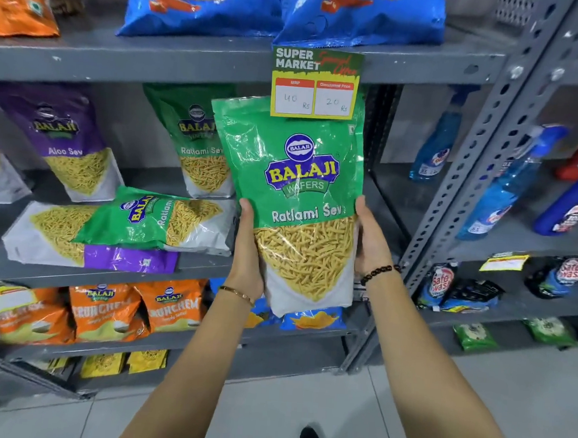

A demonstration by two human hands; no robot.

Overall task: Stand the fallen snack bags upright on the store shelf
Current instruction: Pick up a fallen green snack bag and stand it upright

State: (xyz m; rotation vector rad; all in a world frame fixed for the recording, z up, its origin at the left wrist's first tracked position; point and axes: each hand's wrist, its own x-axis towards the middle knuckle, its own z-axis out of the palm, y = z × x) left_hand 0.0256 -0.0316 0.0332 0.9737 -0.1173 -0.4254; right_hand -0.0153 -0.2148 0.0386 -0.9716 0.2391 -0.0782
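Note:
A green Ratlami Sev bag (pixel 299 192) is upright in the air in front of the grey middle shelf (pixel 208 269). My left hand (pixel 249 250) grips its lower left side and my right hand (pixel 370 240) grips its lower right side. On the shelf to the left, a second green Ratlami Sev bag (pixel 164 222) lies flat on top of a fallen purple bag (pixel 84 242). Behind them a third green bag (pixel 200 144) and a purple Aloo Sev bag (pixel 70 142) stand upright.
A price tag (pixel 316 84) hangs from the upper shelf edge, just above the held bag. Blue chip bags (pixel 285 10) sit above, orange Crunchem bags (pixel 110 309) below. A perforated grey upright (pixel 461 183) bounds the shelf on the right, with spray bottles (pixel 501 192) beyond.

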